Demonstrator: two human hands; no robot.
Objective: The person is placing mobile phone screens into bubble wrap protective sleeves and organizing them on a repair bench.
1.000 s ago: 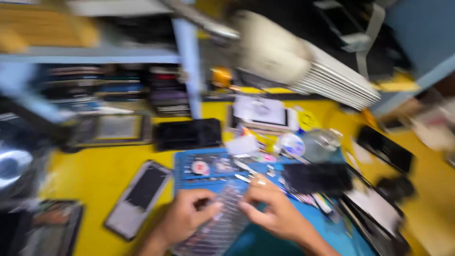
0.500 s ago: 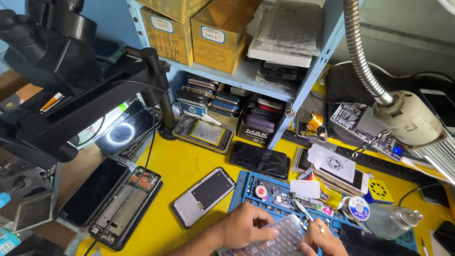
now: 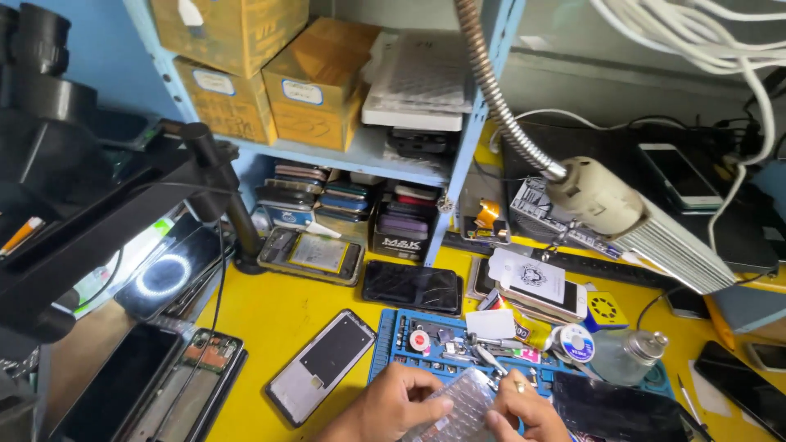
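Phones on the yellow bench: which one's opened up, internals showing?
The phone at far left, bottom: back off, board and orange flex exposed. The others show intact glass or backs.

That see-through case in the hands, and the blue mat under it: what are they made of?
The case, held by the left hand and right hand, looks like soft clear plastic with a textured pattern. The blue mat looks like matte rubber or silicone, moulded into small compartments.
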